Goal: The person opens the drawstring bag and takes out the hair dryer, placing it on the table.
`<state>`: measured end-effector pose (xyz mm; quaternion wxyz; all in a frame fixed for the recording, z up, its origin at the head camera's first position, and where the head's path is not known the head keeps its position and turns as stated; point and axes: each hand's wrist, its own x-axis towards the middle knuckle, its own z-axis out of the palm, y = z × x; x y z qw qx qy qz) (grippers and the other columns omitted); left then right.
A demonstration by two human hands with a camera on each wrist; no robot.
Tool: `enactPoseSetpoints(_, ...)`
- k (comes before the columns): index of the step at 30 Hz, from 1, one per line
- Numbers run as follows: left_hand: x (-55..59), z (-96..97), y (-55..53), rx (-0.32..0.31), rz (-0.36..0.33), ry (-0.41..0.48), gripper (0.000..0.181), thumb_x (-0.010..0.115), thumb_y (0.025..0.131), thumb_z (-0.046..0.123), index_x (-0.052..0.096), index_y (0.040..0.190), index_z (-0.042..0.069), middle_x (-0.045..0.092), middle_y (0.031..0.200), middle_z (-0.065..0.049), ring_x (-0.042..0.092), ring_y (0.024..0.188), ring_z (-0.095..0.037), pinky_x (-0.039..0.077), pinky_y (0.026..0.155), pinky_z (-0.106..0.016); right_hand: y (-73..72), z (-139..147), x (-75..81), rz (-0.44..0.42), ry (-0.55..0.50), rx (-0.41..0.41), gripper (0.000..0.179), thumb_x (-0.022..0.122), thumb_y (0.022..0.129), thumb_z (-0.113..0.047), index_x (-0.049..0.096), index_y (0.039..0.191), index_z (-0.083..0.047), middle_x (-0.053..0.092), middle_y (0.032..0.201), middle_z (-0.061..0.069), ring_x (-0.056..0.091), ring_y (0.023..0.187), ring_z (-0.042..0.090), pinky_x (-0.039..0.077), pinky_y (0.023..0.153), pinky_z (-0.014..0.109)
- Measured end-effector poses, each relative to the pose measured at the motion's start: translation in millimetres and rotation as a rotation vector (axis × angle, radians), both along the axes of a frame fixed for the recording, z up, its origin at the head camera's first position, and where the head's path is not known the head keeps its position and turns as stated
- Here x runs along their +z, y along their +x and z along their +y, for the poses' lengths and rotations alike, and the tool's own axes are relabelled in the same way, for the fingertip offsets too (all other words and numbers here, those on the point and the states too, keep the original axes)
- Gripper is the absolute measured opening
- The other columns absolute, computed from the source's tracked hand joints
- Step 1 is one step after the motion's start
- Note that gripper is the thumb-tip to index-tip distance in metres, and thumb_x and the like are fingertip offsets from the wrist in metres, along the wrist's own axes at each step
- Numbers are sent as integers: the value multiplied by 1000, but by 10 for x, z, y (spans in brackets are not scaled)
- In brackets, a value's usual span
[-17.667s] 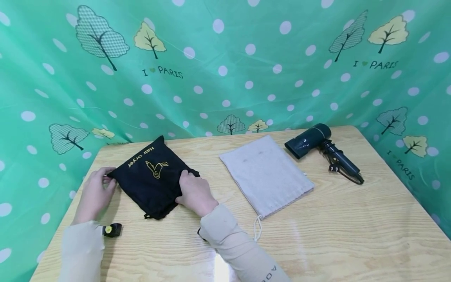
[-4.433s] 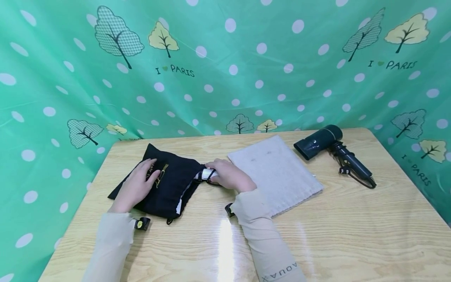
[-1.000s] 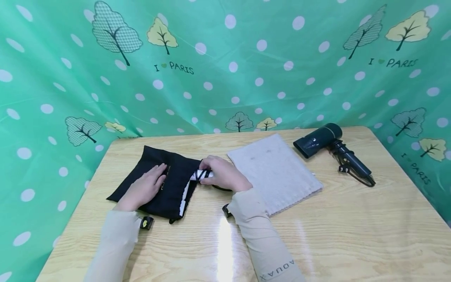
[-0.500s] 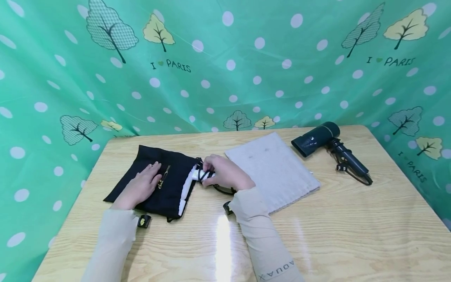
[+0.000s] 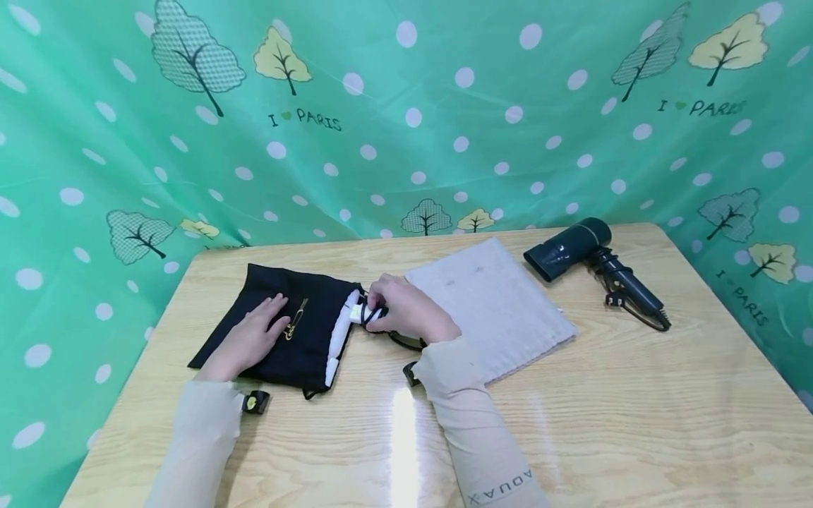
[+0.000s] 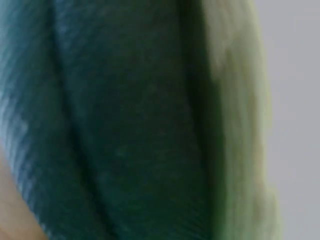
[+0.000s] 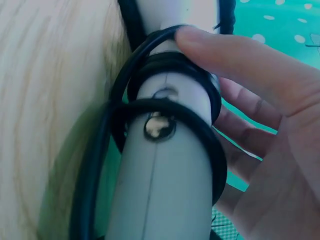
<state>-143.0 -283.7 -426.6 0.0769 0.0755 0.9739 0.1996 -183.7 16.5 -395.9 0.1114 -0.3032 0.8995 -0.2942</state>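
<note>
A black drawstring bag [image 5: 317,289] with gold print lies at the left of the table. My left hand [image 5: 248,339] rests on its top with the fingers extended. Dark cloth [image 6: 140,120] fills much of the left wrist view, blurred. A white hair dryer [image 5: 339,339] lies mostly inside the bag, its body showing along the mouth and its handle sticking out to the right. My right hand [image 5: 406,310] grips that handle. In the right wrist view a black cord [image 7: 172,107] winds round the handle, with my right thumb [image 7: 210,47] against the cord.
A grey cloth drawstring bag [image 5: 489,310] lies flat just right of my right hand. Further right, a dark green hair dryer [image 5: 565,250] lies with its cord wrapped round its handle. A green polka-dot curtain [image 5: 394,141] hangs behind the table.
Earlier the black bag lay with no dryer showing. The white handle then stuck out of the mouth, and over the last second more of the white body shows along it.
</note>
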Motion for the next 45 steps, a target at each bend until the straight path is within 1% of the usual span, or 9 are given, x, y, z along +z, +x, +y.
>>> enactPoseSetpoints(4, 13, -21, 6, -8, 15, -1, 52, 45, 106, 25, 39, 147, -7, 30, 156, -30, 24, 145, -49, 21, 115, -65, 0, -33, 1, 28, 4, -8, 39, 81, 84, -27, 60, 111, -9, 55, 112, 3, 51, 101, 19, 47, 94, 33)
enactPoseSetpoints(7, 53, -13, 8, -17, 12, 23, 56, 43, 107, 30, 37, 148, -8, 30, 155, -32, 25, 144, -50, 23, 115, -64, 5, -38, -7, 33, 7, -22, 49, 82, 83, -29, 57, 120, -7, 53, 118, 5, 51, 105, 20, 46, 98, 34)
enactPoseSetpoints(10, 103, 9, 23, -18, -10, 59, 61, 41, 107, 37, 33, 150, -7, 28, 155, -33, 25, 144, -50, 23, 115, -64, 17, -30, -20, 14, 5, -39, 56, 84, 80, -28, 55, 123, -7, 51, 120, 6, 50, 107, 21, 46, 99, 35)
enactPoseSetpoints(14, 159, 68, 48, -39, -19, 88, 62, 42, 107, 38, 35, 149, -6, 28, 154, -34, 25, 143, -51, 23, 115, -64, 27, -18, -37, -26, 13, -68, 63, 87, 77, -28, 53, 127, -9, 52, 126, 6, 51, 112, 22, 46, 101, 36)
enactPoseSetpoints(21, 203, 167, 56, -46, -54, 81, 64, 41, 106, 43, 36, 149, -5, 27, 154, -35, 19, 144, -53, 19, 116, -66, 18, -25, -47, -35, 40, -90, 65, 86, 78, -29, 53, 130, -12, 57, 129, 4, 56, 113, 19, 47, 101, 36)
enactPoseSetpoints(24, 199, 171, 57, -44, -54, 76, 64, 41, 106, 43, 37, 149, -5, 28, 154, -35, 18, 144, -53, 19, 116, -66, 10, -53, -56, -19, 37, -82, 65, 86, 78, -29, 54, 131, -12, 57, 130, 4, 57, 115, 20, 46, 103, 35)
enactPoseSetpoints(31, 162, 157, 49, -39, -46, 76, 64, 39, 107, 41, 37, 147, -8, 31, 151, -36, 24, 143, -52, 22, 115, -65, 29, -120, -66, 4, 43, -94, 63, 86, 78, -31, 54, 130, -15, 56, 133, 3, 58, 118, 22, 45, 105, 37)
enactPoseSetpoints(37, 128, 164, 55, -4, -81, 51, 67, 36, 107, 44, 34, 149, -9, 26, 153, -38, 25, 142, -54, 23, 115, -64, 38, -128, -55, -13, 51, -106, 65, 86, 78, -31, 55, 132, -14, 56, 134, 3, 56, 122, 22, 44, 107, 37)
enactPoseSetpoints(45, 114, 203, 58, 13, -88, 28, 69, 34, 108, 43, 31, 148, -12, 24, 154, -37, 20, 145, -50, 16, 117, -65, 38, -100, -29, -41, 53, -105, 66, 87, 77, -30, 54, 132, -12, 56, 135, 4, 56, 121, 21, 45, 105, 36)
